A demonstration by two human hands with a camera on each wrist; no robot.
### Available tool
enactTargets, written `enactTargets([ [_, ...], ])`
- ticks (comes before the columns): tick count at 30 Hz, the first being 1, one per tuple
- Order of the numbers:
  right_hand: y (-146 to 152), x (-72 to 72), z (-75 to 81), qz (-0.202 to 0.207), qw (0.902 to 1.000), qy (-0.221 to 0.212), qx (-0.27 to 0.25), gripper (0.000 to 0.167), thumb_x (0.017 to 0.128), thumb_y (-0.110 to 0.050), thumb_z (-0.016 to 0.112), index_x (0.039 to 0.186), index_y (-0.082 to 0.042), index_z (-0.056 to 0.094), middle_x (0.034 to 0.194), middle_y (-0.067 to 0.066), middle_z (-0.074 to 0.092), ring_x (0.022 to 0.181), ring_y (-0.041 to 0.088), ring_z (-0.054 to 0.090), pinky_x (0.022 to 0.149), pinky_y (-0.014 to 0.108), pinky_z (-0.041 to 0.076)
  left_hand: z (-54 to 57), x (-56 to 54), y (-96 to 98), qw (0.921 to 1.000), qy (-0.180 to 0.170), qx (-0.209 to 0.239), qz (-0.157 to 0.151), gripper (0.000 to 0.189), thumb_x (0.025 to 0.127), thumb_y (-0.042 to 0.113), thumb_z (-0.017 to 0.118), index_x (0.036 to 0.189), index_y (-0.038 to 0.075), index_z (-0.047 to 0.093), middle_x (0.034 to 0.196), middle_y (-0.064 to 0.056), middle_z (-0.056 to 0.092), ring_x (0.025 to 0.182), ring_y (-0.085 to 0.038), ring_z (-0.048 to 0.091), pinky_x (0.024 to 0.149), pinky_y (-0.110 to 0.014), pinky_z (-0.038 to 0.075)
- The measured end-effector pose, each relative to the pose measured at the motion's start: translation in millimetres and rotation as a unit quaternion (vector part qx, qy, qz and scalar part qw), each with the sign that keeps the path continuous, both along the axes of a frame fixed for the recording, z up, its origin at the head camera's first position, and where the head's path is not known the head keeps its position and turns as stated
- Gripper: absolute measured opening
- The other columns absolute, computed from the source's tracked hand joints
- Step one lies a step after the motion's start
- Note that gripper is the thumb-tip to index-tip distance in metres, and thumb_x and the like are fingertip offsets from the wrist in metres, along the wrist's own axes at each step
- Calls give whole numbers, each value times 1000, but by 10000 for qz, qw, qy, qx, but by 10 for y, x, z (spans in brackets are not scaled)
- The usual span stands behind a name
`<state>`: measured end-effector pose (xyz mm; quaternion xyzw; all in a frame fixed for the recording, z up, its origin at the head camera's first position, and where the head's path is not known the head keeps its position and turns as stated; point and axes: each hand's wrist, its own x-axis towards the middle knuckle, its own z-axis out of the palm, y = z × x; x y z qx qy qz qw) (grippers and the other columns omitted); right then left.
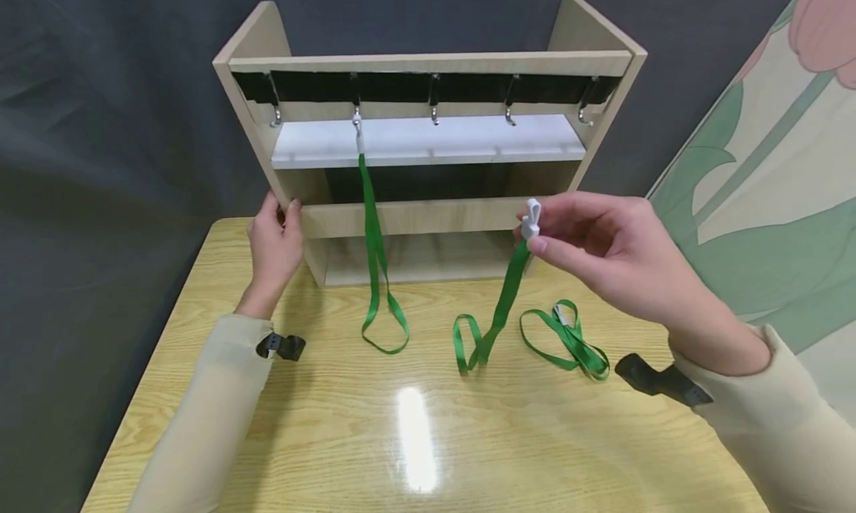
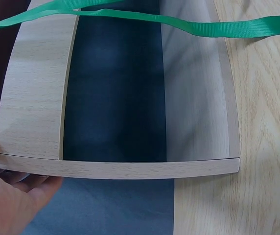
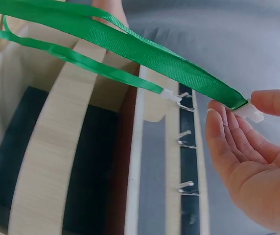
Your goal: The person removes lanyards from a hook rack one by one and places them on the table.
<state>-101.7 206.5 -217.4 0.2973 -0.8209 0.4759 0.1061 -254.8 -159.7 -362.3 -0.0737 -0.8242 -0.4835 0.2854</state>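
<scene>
While the left hand grips the rack, the right hand pinches a lanyard's white clip, which by my reading next needs lifting onto a free hook.

— Where does the head view sit?
— Above the table, looking forward and down; it takes in the whole wooden rack and both forearms from a middling distance.
— And the left wrist view?
— Very near the rack; it looks along the rack's side panel from beside the left hand, the table at its right edge.
— The right wrist view?
— Close too; it faces the rack's hook rail past the right hand, the frame turned sideways.
— What do they share?
— All three show the rack; a green lanyard held up appears in head and right wrist views.
</scene>
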Motion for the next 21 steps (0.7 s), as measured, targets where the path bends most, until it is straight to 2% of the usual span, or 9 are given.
enactTargets([
  [7, 2, -117, -232, -183, 9981, -595, -9, 20, 87, 4, 66, 106, -2, 68, 98, 9, 67, 81, 20, 64, 67, 24, 51, -1, -9, 2, 10000, 53, -25, -7, 30, 100, 22, 50, 117, 0, 60, 106, -18, 66, 88, -22, 63, 65, -24, 44],
  [13, 17, -264, -434, -232, 9967, -769, 84, 19, 89, -1, 66, 108, 2, 66, 98, 10, 68, 83, 19, 65, 67, 26, 52, -3, -3, -1, 10000, -1, -26, 22, 31, 100, 22, 49, 119, 1, 60, 106, -18, 66, 88, -22, 62, 65, -25, 44],
  [21, 42, -365, -668, -381, 9932, -1088, 142, 19, 91, -6, 66, 108, 1, 66, 98, 8, 67, 85, 18, 65, 72, 26, 52, -7, -5, 2, 10000, 82, -20, -23, 30, 100, 21, 50, 119, 0, 60, 106, -18, 66, 89, -23, 63, 66, -24, 44],
])
